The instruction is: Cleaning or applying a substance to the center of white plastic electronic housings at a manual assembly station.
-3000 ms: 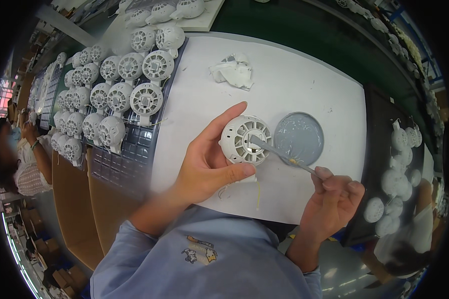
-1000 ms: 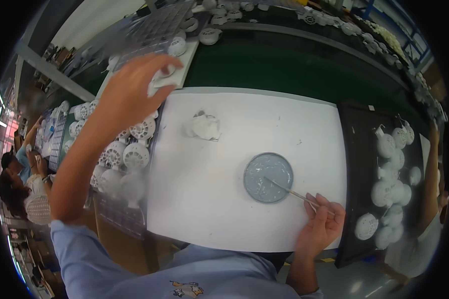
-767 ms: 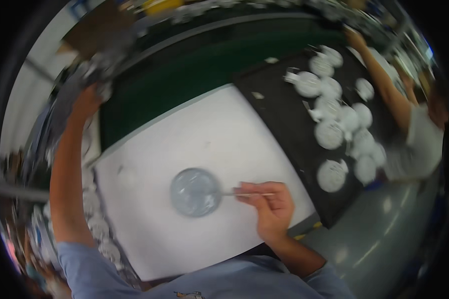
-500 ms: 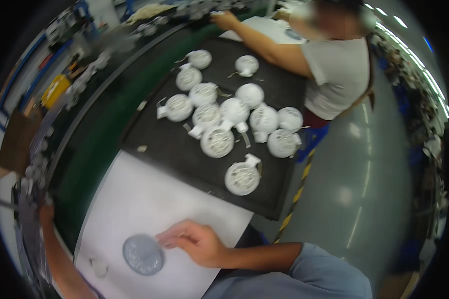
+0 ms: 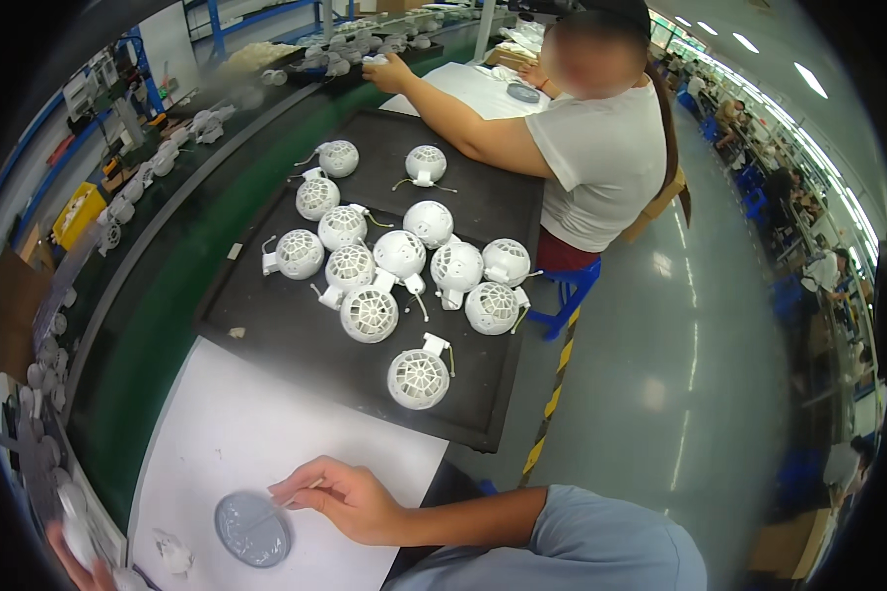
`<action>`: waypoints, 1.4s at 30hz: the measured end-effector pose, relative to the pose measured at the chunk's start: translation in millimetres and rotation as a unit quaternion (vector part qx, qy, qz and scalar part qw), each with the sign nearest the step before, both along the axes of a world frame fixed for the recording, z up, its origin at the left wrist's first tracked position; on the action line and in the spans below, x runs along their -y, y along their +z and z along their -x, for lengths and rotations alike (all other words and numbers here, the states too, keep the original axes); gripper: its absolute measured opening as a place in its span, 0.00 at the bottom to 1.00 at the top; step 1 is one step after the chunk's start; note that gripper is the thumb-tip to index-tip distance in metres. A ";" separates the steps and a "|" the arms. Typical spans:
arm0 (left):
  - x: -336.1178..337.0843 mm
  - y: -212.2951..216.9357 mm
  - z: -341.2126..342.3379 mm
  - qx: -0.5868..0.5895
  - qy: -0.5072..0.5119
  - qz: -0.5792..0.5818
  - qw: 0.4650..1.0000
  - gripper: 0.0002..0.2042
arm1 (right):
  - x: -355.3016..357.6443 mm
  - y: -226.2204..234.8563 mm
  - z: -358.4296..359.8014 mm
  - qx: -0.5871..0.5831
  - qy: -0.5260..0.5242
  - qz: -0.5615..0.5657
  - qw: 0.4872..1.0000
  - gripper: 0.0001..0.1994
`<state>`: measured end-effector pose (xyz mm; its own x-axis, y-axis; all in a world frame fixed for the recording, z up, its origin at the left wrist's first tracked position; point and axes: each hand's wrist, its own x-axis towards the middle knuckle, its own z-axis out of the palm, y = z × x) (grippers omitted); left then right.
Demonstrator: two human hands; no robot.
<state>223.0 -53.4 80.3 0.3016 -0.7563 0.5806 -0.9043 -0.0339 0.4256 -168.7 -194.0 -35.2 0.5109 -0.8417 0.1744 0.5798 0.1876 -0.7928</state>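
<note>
At the lower middle my right hand pinches a thin pale stick, its fingers closed. The stick's lower end lies over a round grey dish with glossy, wet-looking contents, just left of the hand. My left hand is at the lower left edge, partly cut off, with fingers curled round a white plastic part. A crumpled white scrap lies between the dish and that hand. Dish and scrap rest on a white sheet.
Beyond the sheet, a black tray holds several white lattice balls with short wires. A green conveyor with white parts beside it curves along the left. Across the tray sits a co-worker, one arm reaching left. A yellow bin stands far left.
The view has shifted, so tray and dish appear farther left. My left hand now shows at the lower left with a white part. My right hand stays by the dish with the stick.
</note>
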 end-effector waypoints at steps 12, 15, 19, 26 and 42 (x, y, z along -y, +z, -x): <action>-116.3 -62.6 204.2 0.184 0.187 -0.119 0.958 0.15 | -1.3 3.0 0.3 -0.024 0.012 -0.004 1.000 0.08; -93.2 -77.6 215.8 -0.082 0.239 -0.071 0.965 0.12 | -2.6 0.0 1.2 -0.010 0.007 -0.013 1.000 0.08; -88.2 -99.7 191.8 0.223 0.319 -0.298 0.872 0.19 | -1.4 -5.0 -1.0 0.008 0.010 -0.028 1.000 0.07; -71.9 -83.2 195.9 -0.801 -0.225 0.264 0.488 0.31 | -3.8 -2.9 1.0 -0.007 -0.007 -0.028 1.000 0.08; -52.4 -74.0 235.3 -0.772 -0.072 0.261 0.575 0.27 | -4.1 -2.4 -0.7 -0.037 0.007 -0.013 0.999 0.07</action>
<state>-12.3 -0.9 6.2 0.7193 -0.6813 -0.1359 0.5869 0.4914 0.6435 -168.0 -189.9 -37.6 0.5338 -0.8380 0.1131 0.5166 0.2173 -0.8282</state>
